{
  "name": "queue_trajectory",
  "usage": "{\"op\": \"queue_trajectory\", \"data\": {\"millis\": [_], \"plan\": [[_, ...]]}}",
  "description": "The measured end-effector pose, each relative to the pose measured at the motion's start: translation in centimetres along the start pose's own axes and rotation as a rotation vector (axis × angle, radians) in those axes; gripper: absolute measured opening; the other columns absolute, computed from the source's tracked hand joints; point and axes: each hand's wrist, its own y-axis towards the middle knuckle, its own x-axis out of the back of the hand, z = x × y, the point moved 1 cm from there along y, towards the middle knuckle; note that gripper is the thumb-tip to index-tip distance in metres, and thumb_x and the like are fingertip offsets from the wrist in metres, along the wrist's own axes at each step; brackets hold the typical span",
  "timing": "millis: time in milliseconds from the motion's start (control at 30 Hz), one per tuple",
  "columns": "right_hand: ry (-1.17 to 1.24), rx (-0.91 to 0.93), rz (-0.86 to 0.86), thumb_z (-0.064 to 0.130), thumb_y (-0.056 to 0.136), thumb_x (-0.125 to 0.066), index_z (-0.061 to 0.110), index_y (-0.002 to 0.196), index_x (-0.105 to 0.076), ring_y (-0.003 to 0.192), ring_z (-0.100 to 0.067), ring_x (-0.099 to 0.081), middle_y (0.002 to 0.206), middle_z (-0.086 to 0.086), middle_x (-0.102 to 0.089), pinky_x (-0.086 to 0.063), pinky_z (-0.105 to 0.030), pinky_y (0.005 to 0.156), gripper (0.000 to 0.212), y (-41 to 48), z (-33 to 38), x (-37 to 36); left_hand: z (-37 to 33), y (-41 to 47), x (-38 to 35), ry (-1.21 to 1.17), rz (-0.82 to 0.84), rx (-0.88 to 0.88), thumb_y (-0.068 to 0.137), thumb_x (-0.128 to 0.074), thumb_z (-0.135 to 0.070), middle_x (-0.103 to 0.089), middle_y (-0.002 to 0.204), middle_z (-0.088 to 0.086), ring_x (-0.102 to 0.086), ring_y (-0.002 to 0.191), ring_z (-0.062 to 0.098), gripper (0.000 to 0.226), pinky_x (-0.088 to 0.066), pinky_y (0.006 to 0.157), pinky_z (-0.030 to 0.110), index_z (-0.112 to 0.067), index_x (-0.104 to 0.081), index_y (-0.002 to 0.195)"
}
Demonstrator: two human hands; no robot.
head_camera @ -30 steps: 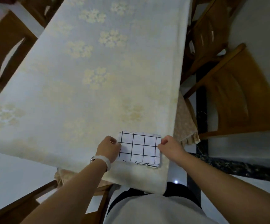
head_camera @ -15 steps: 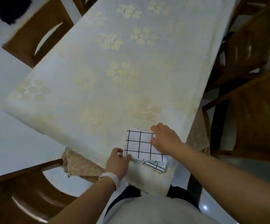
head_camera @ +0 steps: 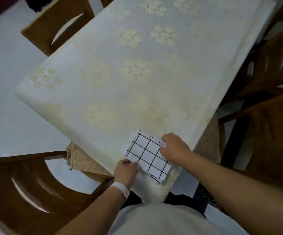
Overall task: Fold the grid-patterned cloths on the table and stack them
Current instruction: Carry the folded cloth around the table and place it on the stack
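Note:
A small stack of folded white cloths with a black grid [head_camera: 147, 154] lies at the near corner of the table [head_camera: 137, 73], its layers slightly offset at the near edge. My left hand [head_camera: 126, 172] pinches the stack's near left corner with curled fingers. My right hand [head_camera: 175, 147] has its fingers curled on the stack's right edge. Both hands touch the stack; the lower layers are mostly hidden under the top cloth.
The table carries a cream cloth with pale flower prints. Wooden chairs stand around it: one at the near left [head_camera: 27, 184], one at the far left [head_camera: 57, 26], two on the right [head_camera: 271, 133]. A white wristband [head_camera: 121, 188] sits on my left wrist.
The view has swung, so the table now looks turned. My right hand shifted from the stack's far side to its right edge; my left hand stays at the near left corner. The stack looks tidier.

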Motion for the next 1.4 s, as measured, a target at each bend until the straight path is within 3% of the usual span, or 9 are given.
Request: {"op": "queue_trajectory", "data": {"millis": [267,400,500,733,833,1067,1167,1233,1400], "plan": [[0.134,-0.070,0.060,0.031,0.093,-0.049,0.013,0.132,-0.047,0.110,-0.027,-0.051,0.128,-0.008,-0.046,-0.044,-0.034,0.086,0.043,-0.3,-0.5,-0.8,-2.6,-0.9,-2.4,0.131,-0.084,-0.122,0.082,-0.060,-0.010,-0.065,0.086,0.011,-0.060,0.071,0.024,0.019,-0.043,0.058,0.027,-0.007,-0.058,0.101],[0.300,-0.209,0.056,0.028,0.090,-0.053,0.013,0.113,-0.050,0.092,-0.025,-0.056,0.107,-0.006,-0.054,-0.046,-0.034,0.076,0.028,-1.6,-1.2,-1.2,-5.2,-0.7,-3.2,0.169,-0.011,-0.194,0.085,-0.058,-0.007,-0.061,0.090,-0.002,-0.058,0.076,0.016,0.028,-0.044,0.068,0.027,-0.020,-0.054,0.109],[0.420,-0.310,0.045,0.026,0.089,-0.057,0.017,0.096,-0.046,0.079,-0.021,-0.052,0.087,-0.001,-0.053,-0.040,-0.032,0.066,0.016,-2.7,-1.5,-2.0,-6.4,0.0,-3.6,0.286,0.037,-0.275,0.085,-0.056,-0.007,-0.064,0.089,-0.001,-0.060,0.073,0.014,0.034,-0.045,0.061,0.024,-0.017,-0.058,0.117],[0.597,-0.374,0.016,0.026,0.090,-0.057,0.018,0.089,-0.046,0.068,-0.014,-0.047,0.080,0.000,-0.051,-0.033,-0.027,0.052,0.014,-4.2,-1.2,-3.1,-8.8,0.9,-4.4,0.522,0.124,-0.380,0.087,-0.051,-0.010,-0.067,0.112,0.008,-0.060,0.089,0.022,0.041,-0.047,0.074,0.029,-0.014,-0.057,0.127],[0.636,-0.405,-0.006,0.027,0.090,-0.056,0.019,0.091,-0.047,0.074,-0.017,-0.051,0.083,0.001,-0.054,-0.037,-0.027,0.056,0.012,-4.4,-1.0,-3.3,-9.1,1.3,-4.3,0.566,0.107,-0.401,0.088,-0.053,-0.015,-0.062,0.122,0.008,-0.061,0.101,0.028,0.053,-0.051,0.087,0.037,-0.018,-0.043,0.140],[0.682,-0.485,-0.145,0.026,0.085,-0.054,0.018,0.096,-0.047,0.086,-0.022,-0.055,0.102,-0.003,-0.052,-0.046,-0.032,0.070,0.015,-5.6,0.1,-4.0,-5.9,-1.9,-3.4,0.329,0.133,-0.354,0.092,-0.052,-0.009,-0.042,0.145,0.009,-0.043,0.131,0.025,0.060,-0.036,0.109,0.040,-0.010,-0.030,0.148],[0.686,-0.521,-0.103,0.028,0.083,-0.055,0.017,0.111,-0.050,0.098,-0.025,-0.056,0.113,-0.004,-0.053,-0.049,-0.037,0.085,0.030,-6.0,1.1,-5.2,-4.6,-3.0,-2.7,0.348,0.132,-0.393,0.090,-0.049,-0.002,-0.057,0.119,-0.002,-0.054,0.110,0.018,0.037,-0.042,0.098,0.036,-0.017,-0.052,0.124],[0.647,-0.555,-0.079,0.029,0.086,-0.053,0.015,0.125,-0.046,0.109,-0.028,-0.051,0.123,-0.006,-0.047,-0.046,-0.042,0.094,0.041,-6.1,1.7,-5.9,-4.9,-3.9,-2.7,0.369,0.146,-0.449,0.090,-0.047,0.004,-0.049,0.094,-0.019,-0.050,0.088,0.008,0.033,-0.037,0.088,0.025,-0.027,-0.047,0.103],[0.640,-0.565,-0.090,0.025,0.090,-0.053,0.012,0.138,-0.037,0.118,-0.031,-0.047,0.135,-0.010,-0.037,-0.044,-0.039,0.097,0.052,-6.2,2.5,-6.5,-5.0,-4.7,-2.5,0.434,0.216,-0.521,0.094,-0.044,0.001,-0.046,0.102,-0.014,-0.045,0.088,0.000,0.038,-0.033,0.086,0.017,-0.023,-0.049,0.123]]}}
